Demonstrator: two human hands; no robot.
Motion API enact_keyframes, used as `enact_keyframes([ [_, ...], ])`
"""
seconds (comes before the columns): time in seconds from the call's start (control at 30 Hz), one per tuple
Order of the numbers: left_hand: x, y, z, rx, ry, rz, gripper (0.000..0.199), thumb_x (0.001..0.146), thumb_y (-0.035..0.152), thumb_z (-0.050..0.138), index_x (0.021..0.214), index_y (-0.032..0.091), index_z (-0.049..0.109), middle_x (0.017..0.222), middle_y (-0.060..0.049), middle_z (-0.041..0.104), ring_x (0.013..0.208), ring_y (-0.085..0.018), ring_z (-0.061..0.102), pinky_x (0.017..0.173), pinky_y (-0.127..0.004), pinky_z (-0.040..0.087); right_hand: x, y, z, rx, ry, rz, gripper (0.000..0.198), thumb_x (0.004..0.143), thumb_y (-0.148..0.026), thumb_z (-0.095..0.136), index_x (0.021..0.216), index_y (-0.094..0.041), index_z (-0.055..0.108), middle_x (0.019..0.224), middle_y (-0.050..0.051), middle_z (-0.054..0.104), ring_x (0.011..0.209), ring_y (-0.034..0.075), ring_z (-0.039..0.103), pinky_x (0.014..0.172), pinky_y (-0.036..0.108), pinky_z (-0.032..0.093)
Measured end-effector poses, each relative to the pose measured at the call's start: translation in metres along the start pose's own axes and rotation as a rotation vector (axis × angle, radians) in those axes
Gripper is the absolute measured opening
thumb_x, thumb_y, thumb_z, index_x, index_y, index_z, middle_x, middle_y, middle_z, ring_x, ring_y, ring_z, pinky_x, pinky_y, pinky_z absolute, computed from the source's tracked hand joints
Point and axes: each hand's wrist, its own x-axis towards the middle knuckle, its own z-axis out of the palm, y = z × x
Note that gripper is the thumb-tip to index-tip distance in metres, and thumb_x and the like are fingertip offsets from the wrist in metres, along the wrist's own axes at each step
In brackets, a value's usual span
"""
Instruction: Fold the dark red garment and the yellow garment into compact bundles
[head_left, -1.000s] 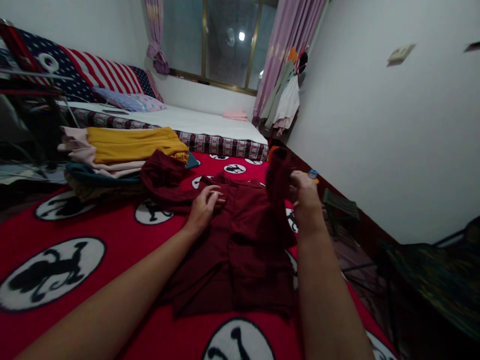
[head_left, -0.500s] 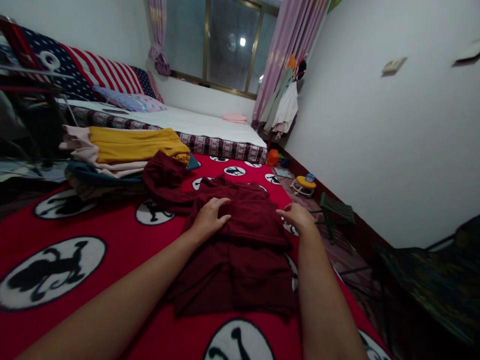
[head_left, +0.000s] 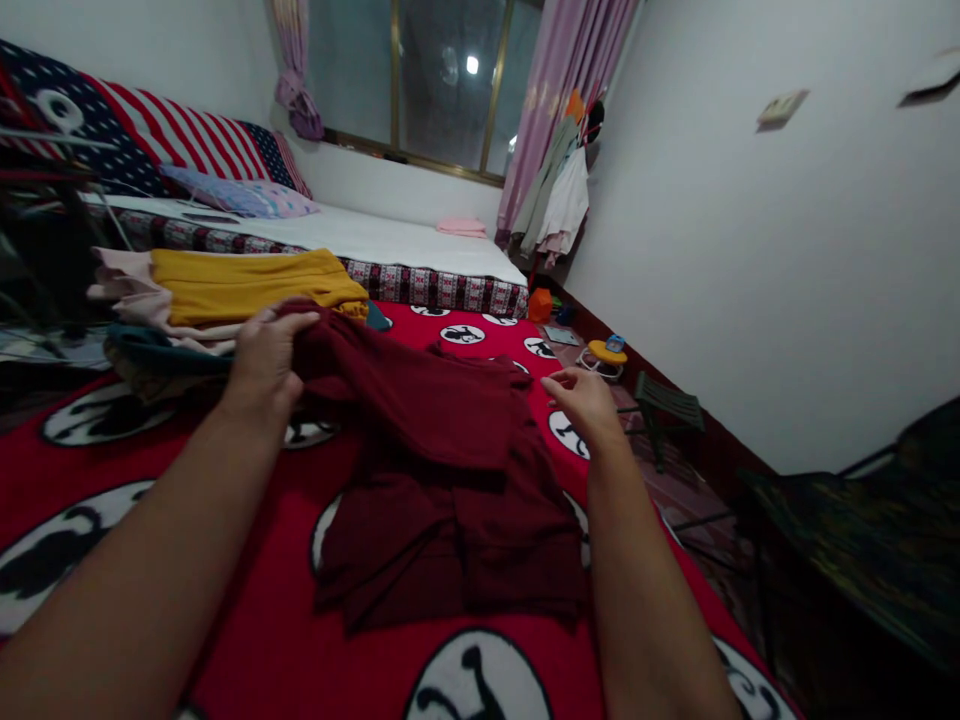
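Observation:
A dark red long-sleeved garment (head_left: 450, 500) lies partly folded on the red blanket with white ovals (head_left: 255, 560). My left hand (head_left: 268, 355) grips the end of its sleeve and holds it raised at the left, beside the clothes pile. The sleeve stretches from there across the garment's upper part. My right hand (head_left: 581, 400) hovers by the garment's right edge, thumb and forefinger apart, with nothing visible between them. Folded clothes, with a mustard-yellow one (head_left: 255, 285) on top, are stacked just beyond my left hand.
A bed (head_left: 375, 240) with a white cover stands at the back under the window. Along the right wall are a yellow-topped stool (head_left: 606, 352), a green folding stool (head_left: 667, 405) and a camouflage-patterned chair (head_left: 862, 530). Clothes hang (head_left: 562, 200) by the curtain.
My left hand has moved left from the garment's middle and taken hold of the sleeve end, lifting it. My right hand has stayed near the right edge. The view has shifted slightly.

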Motion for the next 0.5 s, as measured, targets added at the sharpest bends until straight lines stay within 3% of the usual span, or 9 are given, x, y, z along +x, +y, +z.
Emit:
enact_keyframes([
  [0.1,0.019,0.01,-0.022,0.048,0.074,0.037,0.028,0.063,0.016,0.075,0.087,0.025,0.063,0.068,0.013,0.068,0.095,-0.018,0.067,0.089,-0.041,0.05,-0.001,-0.006,0.007,0.118,-0.013,-0.031,0.026,0.08,-0.037,0.062,0.091,-0.015,0.073,0.081,0.007,0.074,0.072,0.017,0.069,0.068,0.025,0.05],
  [0.2,0.022,0.011,-0.028,0.08,0.082,0.074,0.016,0.07,0.022,0.07,0.083,0.022,0.061,0.069,0.012,0.07,0.115,-0.025,0.061,0.084,-0.045,0.049,-0.007,-0.017,0.019,0.247,-0.117,-0.092,0.022,0.08,-0.034,0.064,0.088,-0.015,0.071,0.077,0.005,0.073,0.065,0.014,0.067,0.065,0.024,0.05],
  [0.33,0.002,0.014,-0.005,0.027,0.019,-0.008,0.015,0.073,0.019,0.069,0.086,0.024,0.062,0.068,0.012,0.068,0.102,-0.019,0.067,0.082,-0.038,0.052,-0.025,-0.044,0.034,0.512,-0.342,-0.222,0.028,0.079,-0.038,0.068,0.094,-0.013,0.067,0.081,0.007,0.071,0.07,0.016,0.067,0.066,0.027,0.052],
  [0.43,-0.032,0.018,0.027,-0.1,-0.051,-0.02,0.033,0.064,0.014,0.075,0.093,0.02,0.061,0.073,0.01,0.067,0.078,-0.011,0.068,0.079,-0.03,0.055,-0.046,-0.074,0.039,0.697,-0.424,-0.314,0.07,0.068,-0.044,0.079,0.128,-0.018,0.053,0.113,0.012,0.067,0.093,0.022,0.068,0.08,0.035,0.055],
  [0.5,-0.06,0.018,0.047,-0.15,-0.22,0.01,0.039,0.063,0.018,0.077,0.098,0.018,0.061,0.084,0.005,0.069,0.077,-0.011,0.068,0.075,-0.028,0.057,-0.062,-0.093,0.04,0.767,-0.426,-0.39,0.101,0.061,-0.046,0.084,0.146,-0.025,0.033,0.137,0.014,0.053,0.111,0.025,0.062,0.092,0.04,0.052],
])
